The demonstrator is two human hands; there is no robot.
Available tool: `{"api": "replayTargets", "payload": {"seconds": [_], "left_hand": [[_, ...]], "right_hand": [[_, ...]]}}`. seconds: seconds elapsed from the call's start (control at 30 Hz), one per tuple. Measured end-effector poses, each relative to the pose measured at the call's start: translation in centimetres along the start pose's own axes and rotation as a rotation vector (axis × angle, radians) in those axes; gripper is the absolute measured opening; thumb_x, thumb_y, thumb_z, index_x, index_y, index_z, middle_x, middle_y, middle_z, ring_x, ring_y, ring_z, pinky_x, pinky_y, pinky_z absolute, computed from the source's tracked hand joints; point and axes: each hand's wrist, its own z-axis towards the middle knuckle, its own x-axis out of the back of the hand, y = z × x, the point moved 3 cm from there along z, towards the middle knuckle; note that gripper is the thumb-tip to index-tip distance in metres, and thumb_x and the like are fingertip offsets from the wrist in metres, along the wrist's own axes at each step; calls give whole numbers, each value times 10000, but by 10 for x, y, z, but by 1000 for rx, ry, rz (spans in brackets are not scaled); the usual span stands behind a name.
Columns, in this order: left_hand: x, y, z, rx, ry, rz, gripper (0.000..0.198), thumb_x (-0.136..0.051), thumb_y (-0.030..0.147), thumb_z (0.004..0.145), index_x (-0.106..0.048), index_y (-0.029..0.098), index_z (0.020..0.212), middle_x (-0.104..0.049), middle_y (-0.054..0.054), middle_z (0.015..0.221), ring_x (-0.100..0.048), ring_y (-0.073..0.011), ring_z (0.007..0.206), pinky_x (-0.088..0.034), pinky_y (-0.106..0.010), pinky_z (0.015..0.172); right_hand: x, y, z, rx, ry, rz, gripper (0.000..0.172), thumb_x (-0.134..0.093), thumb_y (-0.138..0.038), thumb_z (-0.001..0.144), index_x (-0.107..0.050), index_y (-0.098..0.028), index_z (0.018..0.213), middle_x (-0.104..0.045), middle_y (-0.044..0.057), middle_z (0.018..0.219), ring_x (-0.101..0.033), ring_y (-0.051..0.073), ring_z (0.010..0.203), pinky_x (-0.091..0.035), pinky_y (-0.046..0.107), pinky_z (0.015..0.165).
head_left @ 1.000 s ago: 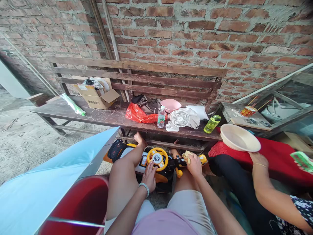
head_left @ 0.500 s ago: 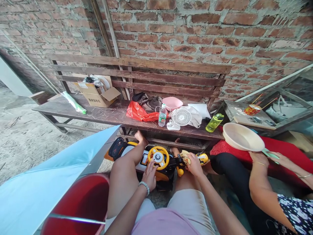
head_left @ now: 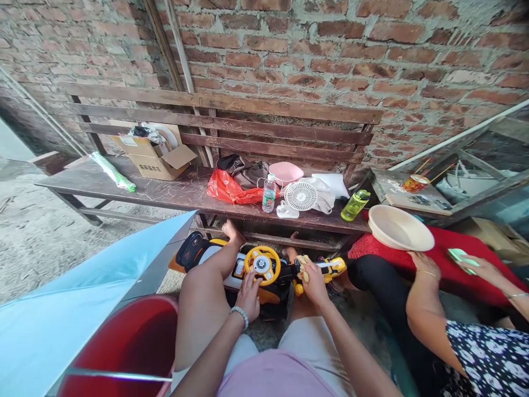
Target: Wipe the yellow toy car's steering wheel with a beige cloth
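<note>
The toy car (head_left: 194, 251) sits on the ground between the seated person's bare legs, its nose tucked right up under the front edge of the counter (head_left: 165, 193). There is next to no gap between the two, and both feet are pushed in beneath that edge.

The left hand (head_left: 248, 295) lies flat and spread on the car's body, fingertips just below the yellow steering wheel (head_left: 262, 264). The right hand (head_left: 314, 282) is closed around a yellowish cloth (head_left: 303, 263) and presses it against the yellow part on the car's right side.

It is a tight spot. A red bucket (head_left: 132, 342) stands close against the left thigh, with a pale blue sheet (head_left: 82, 298) slanting over its far rim. On the right, another person's dark-clad knee comes close to the car. That person's hand (head_left: 419, 263) is under the rim of a beige basin (head_left: 400, 227).

Along the counter's front edge stand a water bottle (head_left: 269, 194), a small white fan (head_left: 301, 196) and a green bottle (head_left: 355, 205), directly above the car. The only open room is the bare floor (head_left: 41, 242) far to the left.
</note>
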Motion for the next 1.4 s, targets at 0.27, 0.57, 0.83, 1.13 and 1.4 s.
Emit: {"api": "replayTargets", "payload": {"seconds": [0.27,0.57,0.83,1.13,1.4], "left_hand": [[-1,3,0,7,-28,27,750,-551,3,797,-575,155,1531,-304,-165,1801,-208,-363,1698,-367,-599,1322],[7,4,-2,2,-75,12,792,-547,12,788,-562,180,1561,-293,-135,1814,-195,-346,1704,-374,-600,1318],[6,5,0,34,-74,-21,796,-563,25,772,-585,194,1550,-289,-113,1819,-181,-350,1707,-357,-606,1332],[7,4,0,19,-67,-31,784,-570,18,771,-581,183,1537,-298,-128,1813,-197,-342,1704,-340,-590,1342],[3,6,0,26,-52,-26,767,-563,-5,786,-574,162,1534,-301,-147,1807,-198,-350,1702,-378,-577,1322]], "right_hand": [[34,-55,7,141,-22,80,458,-510,-221,919,-714,-213,1330,-693,151,1418,-628,300,1315,-518,466,1145],[-75,-116,1,117,-355,-387,445,-584,-101,882,-793,-185,1266,-786,216,1181,-626,414,1318,-197,738,1293],[-96,-114,-30,183,-468,-570,399,-585,-187,916,-801,-142,1248,-787,258,1190,-686,452,1215,-448,752,1095],[-60,-133,-25,294,-660,-544,264,-604,-156,952,-795,-162,1134,-779,193,1160,-727,318,1054,-528,430,928],[14,-115,74,38,122,48,455,-517,-226,969,-655,-209,1402,-662,131,1319,-634,277,1208,-507,385,1063]]}}
